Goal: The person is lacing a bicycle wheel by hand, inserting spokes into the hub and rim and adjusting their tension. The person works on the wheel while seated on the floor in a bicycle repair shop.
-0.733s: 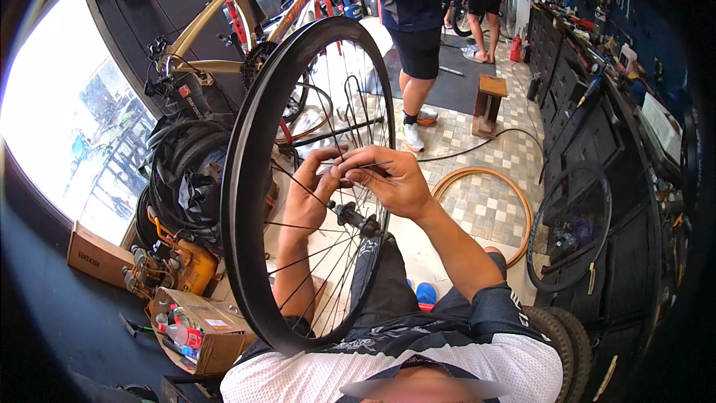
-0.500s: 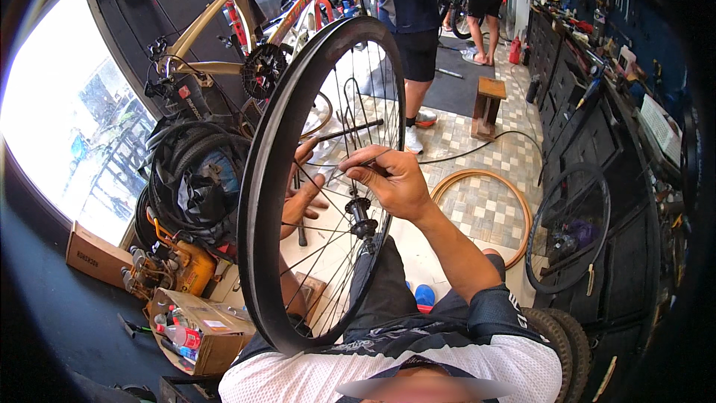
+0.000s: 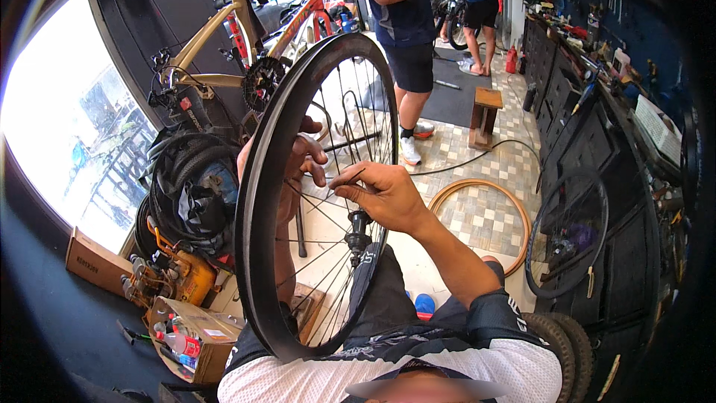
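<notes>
A black deep-rimmed bicycle wheel (image 3: pixel 255 201) stands upright and tilted in front of me, its lower edge against my lap. Thin dark spokes run from the rim to the black hub (image 3: pixel 358 235). My right hand (image 3: pixel 391 198), just above the hub, is closed in a pinch on a thin spoke; part of it is hidden by the fingers. On the wheel's left side, my left hand (image 3: pixel 307 158) shows through the spokes, fingers apart and slightly bent, facing my right fingertips. The rim covers part of that hand.
A gold bicycle frame (image 3: pixel 205 33) and piled tyres (image 3: pixel 186 179) are at left, above a cardboard box (image 3: pixel 212 336) of bottles. Tan tyre hoops (image 3: pixel 526 231) lie right, near a wooden stool (image 3: pixel 486 116). Black drawers (image 3: pixel 567 104) line the right wall. A person (image 3: pixel 406 22) stands ahead.
My left hand has moved up and closer to the rim. My right hand has shifted slightly down and left, still pinching. The wheel has dipped a little. The person ahead has shifted.
</notes>
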